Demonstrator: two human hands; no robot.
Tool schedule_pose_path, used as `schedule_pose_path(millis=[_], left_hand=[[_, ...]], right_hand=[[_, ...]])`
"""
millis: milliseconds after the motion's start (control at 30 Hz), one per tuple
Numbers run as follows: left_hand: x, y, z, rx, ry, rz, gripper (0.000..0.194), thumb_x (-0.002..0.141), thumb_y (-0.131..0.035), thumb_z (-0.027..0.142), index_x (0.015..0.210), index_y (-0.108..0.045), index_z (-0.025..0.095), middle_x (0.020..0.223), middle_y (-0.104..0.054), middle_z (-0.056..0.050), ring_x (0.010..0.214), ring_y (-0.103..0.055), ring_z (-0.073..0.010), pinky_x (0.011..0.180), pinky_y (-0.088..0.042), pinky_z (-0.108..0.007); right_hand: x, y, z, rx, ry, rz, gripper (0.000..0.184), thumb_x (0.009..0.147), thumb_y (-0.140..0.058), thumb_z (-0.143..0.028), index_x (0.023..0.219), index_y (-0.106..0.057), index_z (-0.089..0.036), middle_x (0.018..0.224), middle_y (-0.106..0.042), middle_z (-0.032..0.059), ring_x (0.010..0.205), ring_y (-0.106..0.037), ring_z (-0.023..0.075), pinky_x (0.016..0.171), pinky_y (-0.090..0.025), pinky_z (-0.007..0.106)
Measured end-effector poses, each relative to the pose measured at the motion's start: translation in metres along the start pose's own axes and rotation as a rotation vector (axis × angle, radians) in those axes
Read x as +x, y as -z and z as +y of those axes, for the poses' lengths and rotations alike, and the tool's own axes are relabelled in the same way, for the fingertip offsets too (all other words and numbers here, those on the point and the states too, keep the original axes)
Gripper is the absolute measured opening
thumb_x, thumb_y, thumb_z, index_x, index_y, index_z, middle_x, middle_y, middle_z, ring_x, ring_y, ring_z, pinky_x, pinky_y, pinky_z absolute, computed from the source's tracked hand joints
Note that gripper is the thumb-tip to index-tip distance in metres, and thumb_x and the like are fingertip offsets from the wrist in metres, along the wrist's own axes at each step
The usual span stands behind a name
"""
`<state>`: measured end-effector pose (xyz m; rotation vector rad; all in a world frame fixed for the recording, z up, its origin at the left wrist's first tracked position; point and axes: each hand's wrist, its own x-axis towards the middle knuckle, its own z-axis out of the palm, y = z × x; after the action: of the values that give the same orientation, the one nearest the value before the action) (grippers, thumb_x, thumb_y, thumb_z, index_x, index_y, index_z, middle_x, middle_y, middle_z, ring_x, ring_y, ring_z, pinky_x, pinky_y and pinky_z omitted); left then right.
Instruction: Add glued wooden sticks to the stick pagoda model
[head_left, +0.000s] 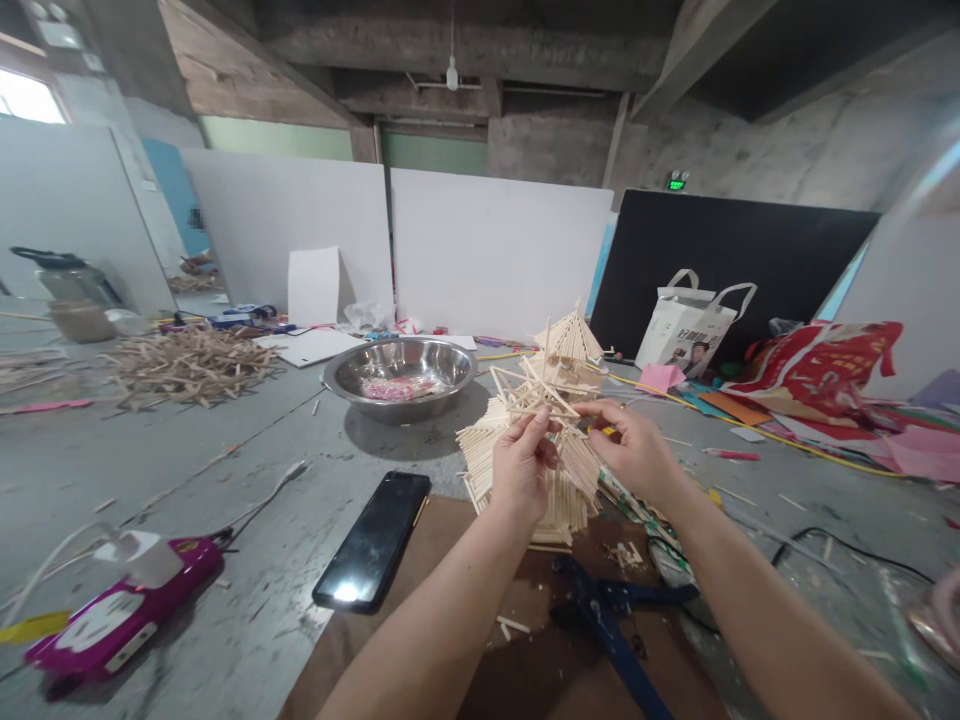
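Observation:
A model made of thin wooden sticks (551, 420), with a tiered roof, is held up over a brown board (525, 640) in front of me. My left hand (521, 470) grips its lower front, fingers pinched around the sticks. My right hand (634, 445) holds its right side, thumb and fingers closed on a stick near the middle. A second small stick roof (570, 335) shows just behind the model.
A steel bowl (401, 375) with pink contents sits behind. A black phone (375, 540) lies left of the board, a blue tool (607, 615) on it. A stick pile (187, 365), a magenta device with cable (120, 610), paper bag (694, 325) and coloured paper (817, 370) surround.

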<state>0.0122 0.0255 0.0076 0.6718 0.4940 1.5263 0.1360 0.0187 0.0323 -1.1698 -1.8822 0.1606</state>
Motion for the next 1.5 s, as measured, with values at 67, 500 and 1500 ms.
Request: schedule_pose_path(millis=[67,500,1500], left_hand=[[-0.0001,0.0001,-0.0001,0.007,0.0,-0.001,0.023,0.057,-0.066,0.029,0.073,-0.062,0.013,0.059,-0.055,0.002,0.036,-0.038,0.0001,0.036,-0.027,-0.015],[0.001,0.0006,0.0003,0.015,0.002,0.002,0.026,0.055,-0.067,0.031,0.073,-0.062,0.013,0.059,-0.055,0.001,0.036,-0.038,-0.0004,0.036,-0.027,-0.016],[-0.0056,-0.0019,0.0,-0.018,0.044,-0.086,0.035,0.056,-0.066,0.026,0.089,-0.056,0.017,0.065,-0.053,0.004,0.037,-0.038,0.0,0.036,-0.026,-0.015]], right_hand=[[-0.0001,-0.0005,0.0002,0.007,0.003,0.004,0.033,0.065,-0.042,-0.01,0.092,-0.058,-0.019,0.089,-0.061,0.0025,0.069,-0.053,0.012,0.062,-0.042,0.024],[0.0008,0.0001,-0.0003,-0.002,0.003,0.005,0.032,0.065,-0.042,-0.012,0.09,-0.059,-0.019,0.086,-0.061,0.0029,0.068,-0.053,0.0125,0.06,-0.042,0.024],[-0.0021,0.0015,0.0,-0.014,-0.077,0.005,0.032,0.065,-0.041,-0.012,0.094,-0.054,-0.018,0.084,-0.06,0.0032,0.067,-0.053,0.0126,0.06,-0.042,0.025]])
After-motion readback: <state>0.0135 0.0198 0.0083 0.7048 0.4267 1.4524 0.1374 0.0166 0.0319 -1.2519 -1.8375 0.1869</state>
